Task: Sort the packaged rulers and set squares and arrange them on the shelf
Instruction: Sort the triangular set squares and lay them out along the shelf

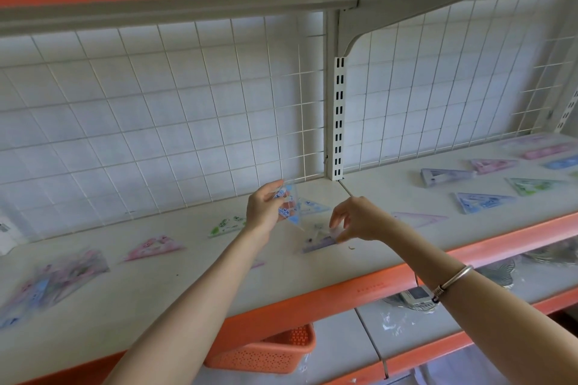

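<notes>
While the cream, orange-edged shelf [187,291] carries a pink triangular packet [153,247] and a green triangular packet [226,226] at left, I see my left hand [264,209] pinching a clear blue packaged set square [289,208] above it; my right hand [356,219] spreads its fingers over a purple packet [319,246].

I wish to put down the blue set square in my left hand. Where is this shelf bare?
Bare: the shelf front strip between the pink set square and the orange edge; also right of the post, before the grey set square. Crowded: the pile far left, the set squares on the right.
</notes>
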A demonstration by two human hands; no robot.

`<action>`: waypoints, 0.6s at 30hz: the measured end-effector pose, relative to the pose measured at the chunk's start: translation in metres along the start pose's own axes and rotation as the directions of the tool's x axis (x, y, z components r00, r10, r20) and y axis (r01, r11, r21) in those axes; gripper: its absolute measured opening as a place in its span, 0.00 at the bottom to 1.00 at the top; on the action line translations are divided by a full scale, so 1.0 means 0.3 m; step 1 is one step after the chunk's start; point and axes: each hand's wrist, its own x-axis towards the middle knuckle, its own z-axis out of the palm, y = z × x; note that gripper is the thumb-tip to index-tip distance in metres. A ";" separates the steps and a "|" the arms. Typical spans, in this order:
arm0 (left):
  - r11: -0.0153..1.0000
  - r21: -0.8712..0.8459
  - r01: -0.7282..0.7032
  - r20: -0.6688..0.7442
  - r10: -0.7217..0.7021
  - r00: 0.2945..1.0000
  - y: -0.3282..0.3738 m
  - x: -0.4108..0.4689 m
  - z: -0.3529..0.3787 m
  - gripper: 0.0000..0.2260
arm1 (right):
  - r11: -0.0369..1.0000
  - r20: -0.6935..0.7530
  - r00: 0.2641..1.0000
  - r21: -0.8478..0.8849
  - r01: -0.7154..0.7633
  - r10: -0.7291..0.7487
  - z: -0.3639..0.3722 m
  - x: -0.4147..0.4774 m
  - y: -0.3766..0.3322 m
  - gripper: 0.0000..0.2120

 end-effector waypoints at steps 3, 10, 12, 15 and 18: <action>0.999 0.029 -0.013 -0.012 0.013 1.000 -0.009 0.003 0.003 0.14 | 0.999 -0.060 0.998 0.028 0.028 -0.026 -0.004 0.012 -0.005 0.11; 1.000 -0.031 0.003 -0.020 -0.004 1.000 -0.008 -0.003 0.000 0.13 | 0.883 -0.217 0.967 0.469 -0.014 0.131 0.011 0.073 -0.087 0.05; 0.999 -0.039 0.012 -0.006 -0.013 1.000 0.000 -0.003 -0.002 0.09 | 0.786 -0.149 0.977 0.617 -0.031 0.156 0.019 0.078 -0.117 0.05; 0.999 -0.052 0.015 0.019 -0.014 1.000 0.005 -0.001 -0.010 0.08 | 0.663 -0.124 0.979 0.748 -0.016 0.163 0.030 0.082 -0.155 0.03; 0.999 -0.043 -0.029 0.011 0.029 1.000 0.007 0.010 -0.030 0.08 | 0.707 -0.243 0.956 0.705 0.056 0.167 0.035 0.095 -0.170 0.02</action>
